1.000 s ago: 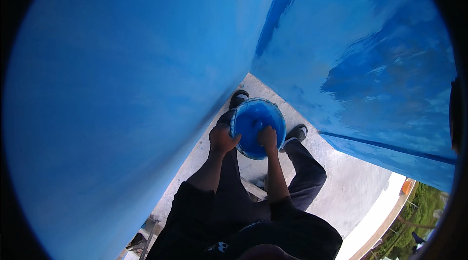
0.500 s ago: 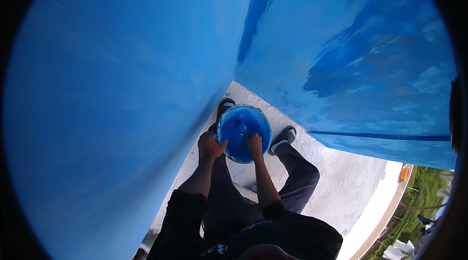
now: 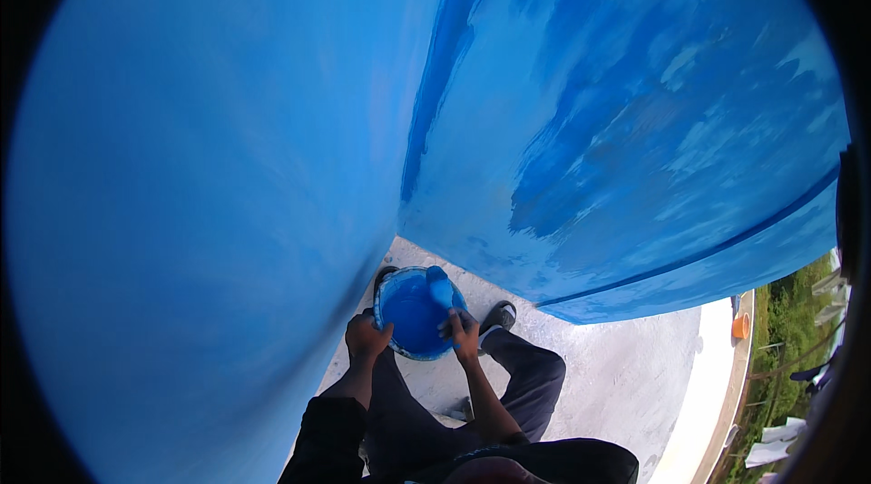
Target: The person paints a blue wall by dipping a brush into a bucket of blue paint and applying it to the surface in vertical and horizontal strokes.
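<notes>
Head — brush [image 3: 440,286] in right grip [image 3: 465,332]; bucket [image 3: 419,356] below

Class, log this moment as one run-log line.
left hand: grips bucket | right hand: holds brush at bucket mouth | paint: blue, inside bucket | right wall: patchy blue

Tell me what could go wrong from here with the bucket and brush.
Blue paint might drip: the right hand holds the coated brush near the edge of the bucket, with a shoe and pale floor close by. The bucket could also tip if jolted, since only the left hand seems to steady its rim.
</notes>
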### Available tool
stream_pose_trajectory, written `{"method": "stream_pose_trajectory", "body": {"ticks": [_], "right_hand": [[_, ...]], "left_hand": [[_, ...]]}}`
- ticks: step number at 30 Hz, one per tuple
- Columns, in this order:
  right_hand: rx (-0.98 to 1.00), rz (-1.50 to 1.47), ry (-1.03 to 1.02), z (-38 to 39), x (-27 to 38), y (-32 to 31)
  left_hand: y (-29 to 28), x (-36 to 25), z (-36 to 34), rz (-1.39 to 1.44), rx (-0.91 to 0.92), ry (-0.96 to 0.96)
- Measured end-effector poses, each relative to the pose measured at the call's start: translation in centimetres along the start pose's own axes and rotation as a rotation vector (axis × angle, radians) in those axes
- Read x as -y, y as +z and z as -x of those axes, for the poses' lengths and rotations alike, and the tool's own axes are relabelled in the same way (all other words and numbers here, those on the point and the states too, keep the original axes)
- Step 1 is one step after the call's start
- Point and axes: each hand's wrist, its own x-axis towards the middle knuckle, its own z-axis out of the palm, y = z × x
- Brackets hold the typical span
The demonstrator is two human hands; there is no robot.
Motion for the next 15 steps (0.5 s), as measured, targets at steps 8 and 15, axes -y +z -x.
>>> {"method": "stream_pose_trajectory", "body": {"ticks": [8, 15], "right_hand": [[0.054, -0.233, -0.736, -5.7, 23.7, 7.1], [-0.053, -0.213, -0.917, -8.9, 40.5, 13.2]], "left_hand": [[0.1, 0.2, 0.0, -0.047, 0.048, -0.037], [0.2, 0.7, -0.1, -0.027, 0.089, -0.086]]}}
